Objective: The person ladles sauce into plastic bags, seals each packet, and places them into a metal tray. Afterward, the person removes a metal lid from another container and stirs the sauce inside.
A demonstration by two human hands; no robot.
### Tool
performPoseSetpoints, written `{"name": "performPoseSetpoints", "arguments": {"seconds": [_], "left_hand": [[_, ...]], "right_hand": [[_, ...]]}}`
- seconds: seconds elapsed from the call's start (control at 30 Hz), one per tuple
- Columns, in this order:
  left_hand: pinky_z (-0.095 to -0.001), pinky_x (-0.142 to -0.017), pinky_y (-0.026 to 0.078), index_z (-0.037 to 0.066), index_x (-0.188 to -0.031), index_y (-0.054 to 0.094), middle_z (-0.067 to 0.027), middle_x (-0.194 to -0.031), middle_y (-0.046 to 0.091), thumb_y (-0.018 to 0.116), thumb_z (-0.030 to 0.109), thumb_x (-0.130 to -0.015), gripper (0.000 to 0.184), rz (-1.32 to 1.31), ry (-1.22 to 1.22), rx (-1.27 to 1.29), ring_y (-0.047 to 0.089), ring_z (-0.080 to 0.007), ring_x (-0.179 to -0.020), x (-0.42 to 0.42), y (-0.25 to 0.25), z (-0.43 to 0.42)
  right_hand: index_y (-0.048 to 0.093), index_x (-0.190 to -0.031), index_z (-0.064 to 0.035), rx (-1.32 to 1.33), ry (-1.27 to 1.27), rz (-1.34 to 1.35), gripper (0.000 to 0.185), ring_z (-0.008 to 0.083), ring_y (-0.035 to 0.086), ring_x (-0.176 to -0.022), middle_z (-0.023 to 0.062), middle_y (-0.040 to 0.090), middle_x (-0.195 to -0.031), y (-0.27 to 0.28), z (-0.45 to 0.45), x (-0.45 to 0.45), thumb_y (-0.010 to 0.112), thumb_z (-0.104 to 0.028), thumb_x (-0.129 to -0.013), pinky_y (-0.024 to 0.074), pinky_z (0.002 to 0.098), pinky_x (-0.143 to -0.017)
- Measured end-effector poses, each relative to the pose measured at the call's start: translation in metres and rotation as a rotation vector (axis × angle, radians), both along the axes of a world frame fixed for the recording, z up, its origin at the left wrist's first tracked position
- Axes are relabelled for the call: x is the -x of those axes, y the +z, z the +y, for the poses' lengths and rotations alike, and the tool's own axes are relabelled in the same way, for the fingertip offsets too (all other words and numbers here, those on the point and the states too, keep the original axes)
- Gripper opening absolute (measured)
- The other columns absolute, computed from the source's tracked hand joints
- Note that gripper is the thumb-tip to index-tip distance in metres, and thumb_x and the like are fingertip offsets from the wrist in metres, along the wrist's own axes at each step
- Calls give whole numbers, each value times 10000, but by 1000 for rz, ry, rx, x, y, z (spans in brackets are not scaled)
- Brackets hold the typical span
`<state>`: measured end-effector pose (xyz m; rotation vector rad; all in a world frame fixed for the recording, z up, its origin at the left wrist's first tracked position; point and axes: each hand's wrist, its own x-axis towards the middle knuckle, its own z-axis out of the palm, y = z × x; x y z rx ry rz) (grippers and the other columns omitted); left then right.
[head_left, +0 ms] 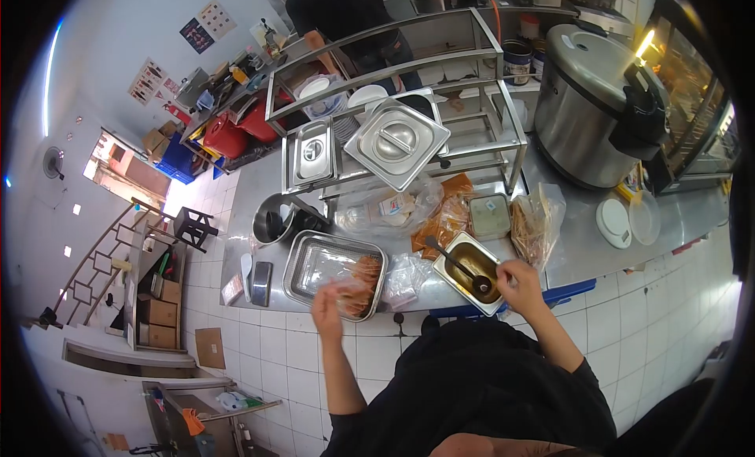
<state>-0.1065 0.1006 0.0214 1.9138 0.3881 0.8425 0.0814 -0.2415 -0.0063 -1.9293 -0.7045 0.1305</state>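
Note:
My left hand [327,307] is over the near edge of a rectangular metal tray [303,256]. Its fingers are closed on a clear, crinkled plastic piece [351,289], somewhat blurred. Reddish-brown food pieces [364,278] lie along the tray's right side. My right hand [521,287], fingers curled, is at the right rim of a deep steel pan [464,251]. Whether it grips the rim or something small is hidden. A dark ladle [460,266] rests in the pan, its bowl in brown liquid. Between tray and pan lies a clear plastic bag [407,280].
Behind stand a metal rack [503,103] with steel lids [397,142], and a large cooker [590,103]. Plastic bags of food [537,221], a green-tinted container [490,215], a steel pot [271,221] and a phone [261,284] are on the counter. Another person [338,16] stands beyond the rack.

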Motion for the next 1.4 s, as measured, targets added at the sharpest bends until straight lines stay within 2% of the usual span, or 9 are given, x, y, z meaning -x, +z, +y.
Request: {"name": "performPoseSetpoints", "arguments": {"seconds": [0.17,0.27,0.5,0.83,1.0,1.1,1.17,1.33,1.4], "left_hand": [[-322,-983,371,15,-968,587,-92,-1059,633,424,257,-1022,297,-35,135,115,548,-195,-1041,7,-36,71],[-313,-996,348,26,-963,583,-85,-1081,632,415,281,-1022,310,205,-11,167,526,-189,-1074,21,-69,99],[-416,-1124,145,78,-855,506,-167,-1292,561,498,314,-906,242,153,69,202,383,-283,-1297,50,-102,106],[-429,-1166,58,59,-887,504,-195,-1438,436,419,203,-930,173,-306,228,451,196,-296,-1428,38,-146,55],[-438,-1164,65,69,-852,476,-169,-1375,513,411,216,-947,187,-137,345,306,225,-313,-1414,40,-141,27],[-440,-1173,38,65,-941,545,-127,-1260,590,458,202,-928,162,-34,266,284,404,-267,-1321,65,-147,43],[-472,-1167,50,84,-934,558,-91,-1213,617,483,177,-917,120,240,265,96,423,-264,-1311,80,-128,47],[-583,-1138,55,106,-852,545,-71,-1135,671,595,93,-853,51,652,-136,-233,597,-268,-1129,78,-77,76],[-545,-1074,295,69,-897,533,-119,-1094,674,577,79,-870,53,717,-207,-315,629,-311,-1026,71,-77,93]], "right_hand": [[358,-1423,-251,606,-68,-302,909,384,446,-1159,203,422,-1319,10,44,20,791,-319,-626,375,540,-950],[221,-1476,-333,685,-15,-152,1107,434,424,-1166,247,352,-1341,4,45,18,829,-378,-553,351,626,-937],[321,-1423,-78,291,-111,-31,1033,389,471,-1171,200,463,-1244,72,-81,13,797,-169,-512,413,432,-1002],[101,-1504,-366,816,-734,101,1130,451,482,-1155,234,436,-1272,-22,-198,-64,762,-250,-594,439,580,-910],[77,-1522,-338,759,-782,25,1142,448,469,-1187,252,410,-1340,-12,-167,-76,802,-337,-640,404,540,-969],[232,-1503,-253,627,-952,-546,937,428,481,-1173,232,426,-1339,5,-131,-73,755,-298,-726,360,499,-1015],[468,-1367,-156,79,-720,-602,620,381,477,-1178,193,465,-1318,14,-90,-63,692,-229,-794,337,475,-1024],[616,-1126,-69,333,-69,-578,373,316,464,-1188,133,539,-1221,24,57,-57,686,-193,-782,335,464,-1005],[623,-1119,-64,404,-39,-641,390,309,468,-1182,138,548,-1200,-10,101,-78,695,-220,-768,323,471,-1017]]}}
